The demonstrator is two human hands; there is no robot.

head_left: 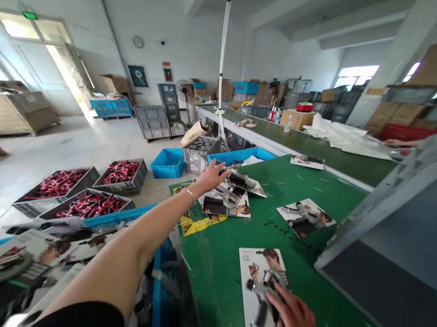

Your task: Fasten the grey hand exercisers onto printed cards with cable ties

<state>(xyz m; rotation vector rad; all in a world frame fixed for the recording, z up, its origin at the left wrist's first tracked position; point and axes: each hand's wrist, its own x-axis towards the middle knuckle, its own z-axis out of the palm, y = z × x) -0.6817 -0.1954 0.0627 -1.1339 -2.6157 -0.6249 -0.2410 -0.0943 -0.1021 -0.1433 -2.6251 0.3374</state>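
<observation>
My left arm stretches forward, and my left hand (212, 177) is at the far-left side of a small pile of carded tools (227, 199). Its fingers are extended over the upper card; whether they grip its edge is hard to see. Close to me, a printed card (246, 265) with a grey plier-like hand tool (259, 312) with black grips lies on the green tabletop (205, 268). My right hand (298, 322) rests on this card's right side, fingers extended and touching the tool. Another carded tool (305, 216) lies farther back, right of the pile.
At my left, a blue crate (158, 283) holds many carded tools. A large grey plastic bin (397, 233) stands tilted on the right. Grey crates of red-handled tools (91, 205) sit on the floor. A conveyor (304, 145) runs behind; a person's hand (400, 143) shows at far right.
</observation>
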